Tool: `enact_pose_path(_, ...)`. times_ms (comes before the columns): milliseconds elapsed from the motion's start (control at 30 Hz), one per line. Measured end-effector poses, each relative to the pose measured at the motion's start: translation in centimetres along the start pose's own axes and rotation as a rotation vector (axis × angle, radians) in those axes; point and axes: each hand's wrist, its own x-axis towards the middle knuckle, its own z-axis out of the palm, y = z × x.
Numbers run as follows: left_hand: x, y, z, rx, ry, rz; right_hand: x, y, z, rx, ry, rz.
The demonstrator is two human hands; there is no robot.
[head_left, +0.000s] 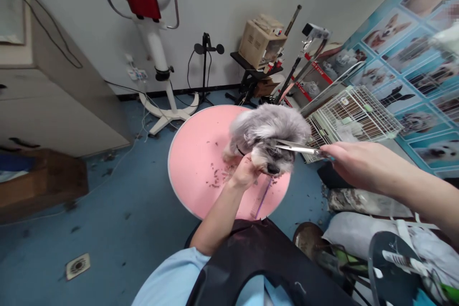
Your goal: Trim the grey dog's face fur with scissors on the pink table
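A grey, fluffy dog is on the round pink table, its face turned toward me. My left hand is closed on the side of the dog's muzzle, fingertips in the fur. In my right hand is a pair of silver scissors, its blades reaching across the dog's face by the eyes. The blades look slightly apart. A purple-edged comb lies on the table below the dog's head. Dark hair clippings are scattered left of the dog.
A white stand dryer rises behind the table at the left. A metal grooming arm stands behind the dog. To the right are a wire cage and white bags. A wooden box sits on the floor at far left.
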Motion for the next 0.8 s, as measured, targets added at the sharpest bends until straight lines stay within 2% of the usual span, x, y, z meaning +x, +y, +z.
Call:
enact_pose_path(267,0.3,0.1,0.3,0.136,-0.062,-0.003,0.0,-0.7,-0.8,-0.079,0.127,-0.07)
enact_pose_path(433,0.1,0.2,1.0,0.117,-0.066,0.003,-0.2,-1.7,-3.0,-0.077,0.257,-0.219)
enact_pose_path(500,0.2,0.1,1.3,0.096,-0.058,0.021,-0.6,-1.7,-3.6,-0.119,0.261,-0.169)
enact_pose_path(633,0.6,-0.6,2.0,0.076,-0.056,0.043,-1.3,-1.5,-3.1,-0.257,0.207,0.059)
enact_pose_path(800,1.4,-1.4,3.0,0.01,0.043,0.084,-0.5,-1.9,-2.2,-0.28,0.218,0.111)
